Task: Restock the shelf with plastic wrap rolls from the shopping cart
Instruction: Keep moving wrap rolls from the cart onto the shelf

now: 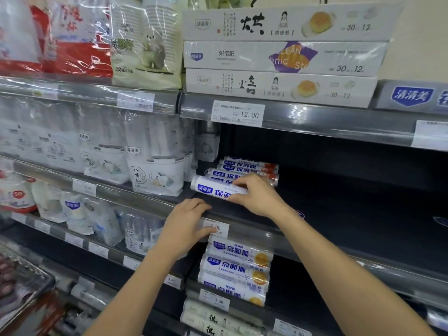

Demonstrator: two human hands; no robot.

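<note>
**Plastic wrap roll [213, 190] under my right hand, at the left end of the shelf**

The plastic wrap roll lies on its side near the front of the dark shelf [351, 197], its blue-and-white label facing me. My right hand [258, 196] is on the roll's right part. The fingers [240, 184] curl over the top and the thumb presses its near side, so I am gripping it.

Right behind it, more rolls of the same kind [247, 167] lie in a row running toward the back of the shelf. I cannot tell whether mine touches the nearest one.

My left hand [186, 224] rests on the front edge of this same shelf. Its fingers are loose and a little apart, bent over the lip and holding nothing. The thumb lies against a white price tag [219, 228] reading 7.00.

Just below the tag, on the next shelf down, sit stacked rolls with orange marks [237, 260]. Left of my roll stand packs of paper cups [155, 175]. On the shelf above, three long flat boxes [278, 57] are piled over a 12.00 label [238, 113].
</note>
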